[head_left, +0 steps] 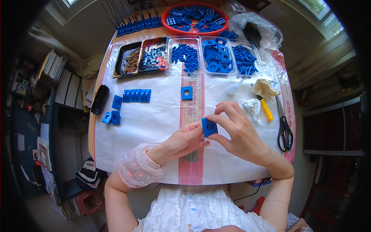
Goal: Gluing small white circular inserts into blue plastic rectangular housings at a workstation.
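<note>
Above the front middle of the table, both my hands hold one blue square plastic piece with a round hole (pixel 210 127). My left hand (pixel 184 138) pinches its left edge between thumb and fingers. Thumb and forefinger of my right hand (pixel 239 133) grip it at the top and lower right. Just beyond my hands lies a similar blue holed piece (pixel 186 93). Farther left stands a short row of blue pieces (pixel 136 96), with several loose blue pieces (pixel 116 102) beside it.
Trays of screws (pixel 129 58), nuts (pixel 154 56) and blue parts (pixel 217 56) line the back, before a red basin (pixel 166 27). Black scissors (pixel 285 133), a yellow-handled tool (pixel 266 110) and crumpled tissue (pixel 253 108) lie right. A black case (pixel 100 99) sits at the left edge.
</note>
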A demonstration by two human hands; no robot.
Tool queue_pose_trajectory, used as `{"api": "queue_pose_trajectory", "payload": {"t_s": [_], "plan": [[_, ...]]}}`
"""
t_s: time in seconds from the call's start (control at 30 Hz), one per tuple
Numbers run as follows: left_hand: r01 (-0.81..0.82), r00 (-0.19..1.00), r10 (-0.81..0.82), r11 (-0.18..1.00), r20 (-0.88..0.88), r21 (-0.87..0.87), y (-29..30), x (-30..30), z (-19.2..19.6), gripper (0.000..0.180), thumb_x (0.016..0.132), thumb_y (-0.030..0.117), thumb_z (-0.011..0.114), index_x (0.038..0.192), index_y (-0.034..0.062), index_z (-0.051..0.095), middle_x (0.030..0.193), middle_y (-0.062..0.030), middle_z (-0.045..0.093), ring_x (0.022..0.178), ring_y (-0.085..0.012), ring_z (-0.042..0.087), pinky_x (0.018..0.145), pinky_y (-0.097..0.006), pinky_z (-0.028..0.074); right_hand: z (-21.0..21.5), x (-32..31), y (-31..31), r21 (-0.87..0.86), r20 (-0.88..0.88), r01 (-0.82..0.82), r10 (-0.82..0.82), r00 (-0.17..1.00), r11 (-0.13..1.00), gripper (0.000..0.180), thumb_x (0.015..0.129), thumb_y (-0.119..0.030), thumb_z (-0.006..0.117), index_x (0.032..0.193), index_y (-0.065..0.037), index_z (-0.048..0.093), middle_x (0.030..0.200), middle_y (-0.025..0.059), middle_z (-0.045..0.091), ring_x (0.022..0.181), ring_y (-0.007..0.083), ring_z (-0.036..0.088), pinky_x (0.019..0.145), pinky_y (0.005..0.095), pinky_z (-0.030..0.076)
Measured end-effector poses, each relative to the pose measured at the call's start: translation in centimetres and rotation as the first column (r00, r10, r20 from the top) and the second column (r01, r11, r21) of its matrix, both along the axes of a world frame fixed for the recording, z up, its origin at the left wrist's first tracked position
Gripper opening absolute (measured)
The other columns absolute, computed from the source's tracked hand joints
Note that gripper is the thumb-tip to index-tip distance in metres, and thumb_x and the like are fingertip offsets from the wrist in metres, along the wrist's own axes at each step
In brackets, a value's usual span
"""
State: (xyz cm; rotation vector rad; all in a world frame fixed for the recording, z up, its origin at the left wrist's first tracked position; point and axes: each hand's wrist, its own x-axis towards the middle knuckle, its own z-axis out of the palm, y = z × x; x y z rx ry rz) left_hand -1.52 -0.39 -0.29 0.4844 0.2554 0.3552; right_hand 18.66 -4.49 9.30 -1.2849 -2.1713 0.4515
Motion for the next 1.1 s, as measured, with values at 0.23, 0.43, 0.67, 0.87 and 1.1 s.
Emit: {"api": "queue_pose_trajectory", "payload": {"t_s": [0.23,0.43,0.67,0.87,1.1], "plan": [[-0.017,1.0,0.017,1.0,-0.021,-0.005,-0.07,-0.01,0.02,0.036,0.103,0.035,0.051,0.132,0.0129,0.05,0.124,0.0016,0.058,0.112,-0.0099,0.054,0.095,-0.035,0.044,-0.09,0.0,0.04,0.013,-0.008,-0.001,0.001,1.0,1.0,0.043,0.067,-0.005,0.08,0.106,-0.001,0.063,0.106,0.0126,0.054,0.107,0.0319,0.052,0.091,0.041,0.046],[0.004,1.0,-0.004,1.0,0.01,-0.011,0.1,-0.15,-0.15,0.036,0.105,0.032,0.047,0.137,0.0135,0.047,0.124,0.0032,0.056,0.113,-0.0082,0.053,0.096,-0.033,0.043,-0.03,0.08,0.15,0.005,-0.01,0.0,0.0,1.0,1.0,0.043,0.067,-0.003,0.08,0.106,-0.001,0.063,0.106,0.0124,0.054,0.107,0.032,0.052,0.091,0.0412,0.046],[0.003,1.0,-0.003,1.0,-0.006,0.003,0.11,-0.15,-0.01,0.036,0.105,0.032,0.046,0.136,0.0139,0.049,0.123,0.0037,0.057,0.112,-0.0076,0.053,0.095,-0.032,0.043,-0.08,0.12,0.24,-0.003,-0.026,-0.006,0.006,1.0,1.0,0.043,0.067,-0.003,0.08,0.106,-0.002,0.063,0.106,0.0124,0.054,0.107,0.0317,0.052,0.091,0.0412,0.046],[-0.005,1.0,0.006,1.0,-0.027,0.022,0.06,-0.13,0.12,0.035,0.105,0.033,0.046,0.135,0.0151,0.05,0.123,0.0048,0.057,0.111,-0.0068,0.052,0.094,-0.032,0.042,-0.34,0.16,0.32,0.006,-0.033,-0.009,0.009,0.999,1.0,0.042,0.067,-0.003,0.079,0.106,-0.002,0.063,0.106,0.0125,0.054,0.107,0.0318,0.052,0.091,0.0412,0.046],[-0.01,0.999,0.011,1.0,-0.032,0.029,0.03,-0.15,0.03,0.035,0.105,0.034,0.046,0.135,0.0155,0.05,0.123,0.005,0.057,0.112,-0.0065,0.052,0.094,-0.033,0.042,-0.37,0.15,0.36,0.003,-0.042,-0.011,0.011,0.999,1.0,0.042,0.067,-0.002,0.079,0.105,-0.002,0.063,0.106,0.0121,0.054,0.107,0.0315,0.052,0.091,0.0411,0.047]]}}
